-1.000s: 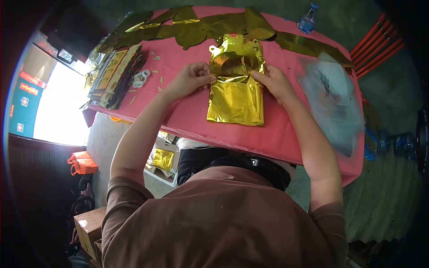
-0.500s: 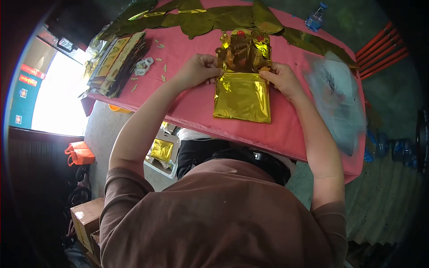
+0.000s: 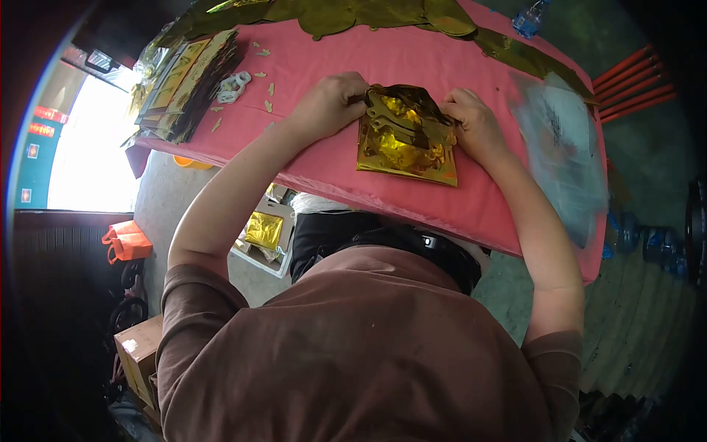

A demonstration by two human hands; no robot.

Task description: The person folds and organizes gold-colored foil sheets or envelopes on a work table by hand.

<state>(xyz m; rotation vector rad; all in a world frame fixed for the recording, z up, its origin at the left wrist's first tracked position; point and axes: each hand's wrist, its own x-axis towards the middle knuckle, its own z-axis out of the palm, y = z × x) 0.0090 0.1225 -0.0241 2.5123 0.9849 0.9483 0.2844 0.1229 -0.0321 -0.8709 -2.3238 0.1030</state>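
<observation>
A shiny gold foil sheet [image 3: 409, 140] lies on the pink tablecloth in front of me, its top part folded down over the lower square. My left hand [image 3: 340, 102] pinches the fold's upper left edge. At the opposite side, my right hand [image 3: 469, 120] grips the upper right edge with bent fingers. Crumpled, reflective cut-out shapes show on the folded part.
A stack of printed cards [image 3: 188, 85] stands at the table's left, beside a small white plastic bundle [image 3: 234, 87] and several paper scraps. Clear plastic bags [image 3: 560, 147] lie on the right. Gold foil sheets [image 3: 353, 13] and a water bottle [image 3: 529, 20] are along the far edge.
The upper part of the gold foil sheet has come down toward me over the lower square. Both hands moved with it and stay on its edges.
</observation>
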